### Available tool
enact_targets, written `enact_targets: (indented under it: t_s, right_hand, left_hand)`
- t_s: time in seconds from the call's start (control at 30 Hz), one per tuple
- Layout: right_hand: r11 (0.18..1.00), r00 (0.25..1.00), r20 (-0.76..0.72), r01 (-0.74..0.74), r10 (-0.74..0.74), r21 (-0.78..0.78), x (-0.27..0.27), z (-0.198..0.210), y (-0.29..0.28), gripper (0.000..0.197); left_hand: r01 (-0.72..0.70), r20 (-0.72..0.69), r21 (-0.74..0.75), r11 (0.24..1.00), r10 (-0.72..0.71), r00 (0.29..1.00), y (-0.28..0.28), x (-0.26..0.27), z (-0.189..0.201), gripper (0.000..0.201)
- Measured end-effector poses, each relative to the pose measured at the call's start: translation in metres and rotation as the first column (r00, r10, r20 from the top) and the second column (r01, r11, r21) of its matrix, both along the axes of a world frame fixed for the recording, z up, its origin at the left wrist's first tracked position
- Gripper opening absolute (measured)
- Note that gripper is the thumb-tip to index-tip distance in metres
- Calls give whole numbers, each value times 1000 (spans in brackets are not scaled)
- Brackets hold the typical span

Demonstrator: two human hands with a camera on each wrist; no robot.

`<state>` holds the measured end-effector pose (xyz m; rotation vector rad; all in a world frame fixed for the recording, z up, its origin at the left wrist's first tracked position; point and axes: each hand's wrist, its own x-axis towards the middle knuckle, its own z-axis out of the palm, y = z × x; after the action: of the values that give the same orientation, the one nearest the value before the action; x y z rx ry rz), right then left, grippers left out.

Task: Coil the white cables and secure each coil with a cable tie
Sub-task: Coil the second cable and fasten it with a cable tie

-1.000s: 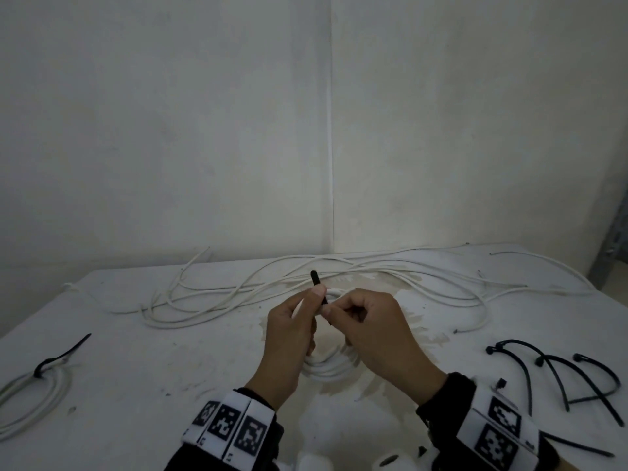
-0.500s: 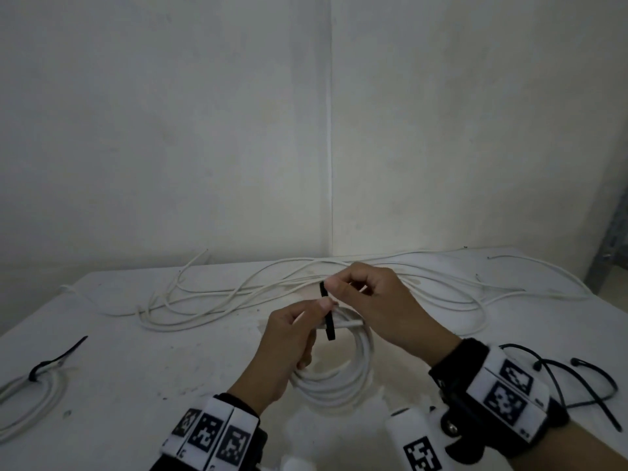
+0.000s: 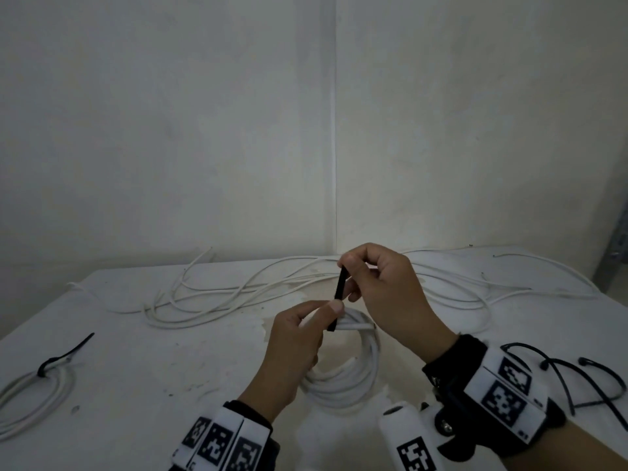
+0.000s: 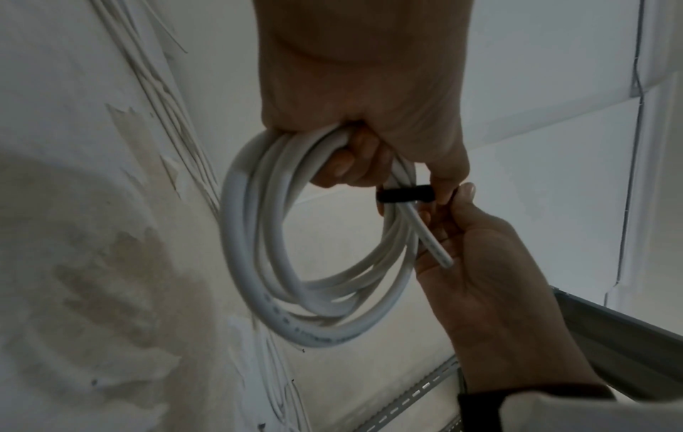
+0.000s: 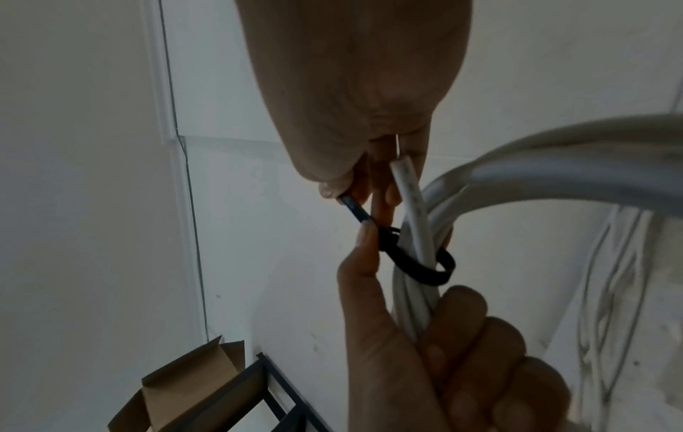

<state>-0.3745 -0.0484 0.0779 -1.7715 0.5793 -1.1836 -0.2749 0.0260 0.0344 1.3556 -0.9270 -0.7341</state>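
My left hand (image 3: 292, 348) is curled round one side of the white coil (image 3: 343, 375), which I hold up just above the tabletop (image 3: 170, 385) near its middle; my fingers wrap the bunched strands and my thumb (image 3: 334, 305) presses against the black cable tie (image 3: 339, 297) where it meets the bundle. In the right wrist view the cable tie (image 5: 417, 263) loops around the gathered strands, and one cut end of the cable (image 5: 408, 193) sticks out past the loop toward my right palm. My right hand (image 3: 384, 294) sits just above and to the right of the left, pinching the free tail of the tie between thumb and fingertips, so the tail runs up from the coil at a slight tilt. The left wrist view shows the coil (image 4: 295, 248) hanging as an open ring from my left fist, with the tie (image 4: 404, 195) crossing it on the right side. Behind my hands, along the far edge of the tabletop, loose white cables (image 3: 210, 294) lie spread in long curves from left to right. At the near left edge lies a finished coil (image 3: 30, 399) with a black tie (image 3: 64, 355) on it. To the near right, beside my right wrist, spare black ties (image 3: 584, 382) lie in a loose heap.
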Motion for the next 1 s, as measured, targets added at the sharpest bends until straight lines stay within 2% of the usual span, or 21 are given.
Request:
enact_targets:
  t_s: [0.07, 0.17, 0.33, 0.47, 0.67, 0.77, 0.9, 1.0]
  right_hand:
    - [998, 999, -13, -50, 51, 22, 0, 1, 1, 24]
    - [991, 984, -118, -130, 132, 20, 0, 0, 2, 22]
    - [987, 993, -115, -16, -2, -160, 4, -3, 0, 21]
    - [981, 989, -135, 32, -59, -193, 6, -3, 0, 27]
    - [999, 991, -130, -3, -4, -54, 10, -8, -1, 23]
    - [997, 994, -87, -73, 73, 2, 11, -6, -3, 21]
    - [987, 961, -233, -156, 146, -24, 9, -12, -8, 14]
    - [969, 909, -342, -245, 239, 25, 5, -26, -3, 47]
  left_hand:
    - [-4, 24, -9, 1000, 5, 1000, 0, 2, 3, 17]
    - [-10, 25, -14, 1000, 11, 1000, 1, 3, 6, 14]
    - [-8, 43, -30, 1000, 10, 999, 0, 2, 11, 16]
    - [0, 77, -61, 998, 5, 997, 2, -1, 8, 17]
    - [5, 66, -37, 999, -2, 998, 6, 0, 4, 19]
    - [-4, 61, -14, 1000, 5, 998, 6, 5, 5, 19]
    - [-24, -1, 11, 1000, 25, 1000, 6, 18, 5, 19]
    - [-82, -50, -19, 996, 81, 995, 6, 28, 8, 22]
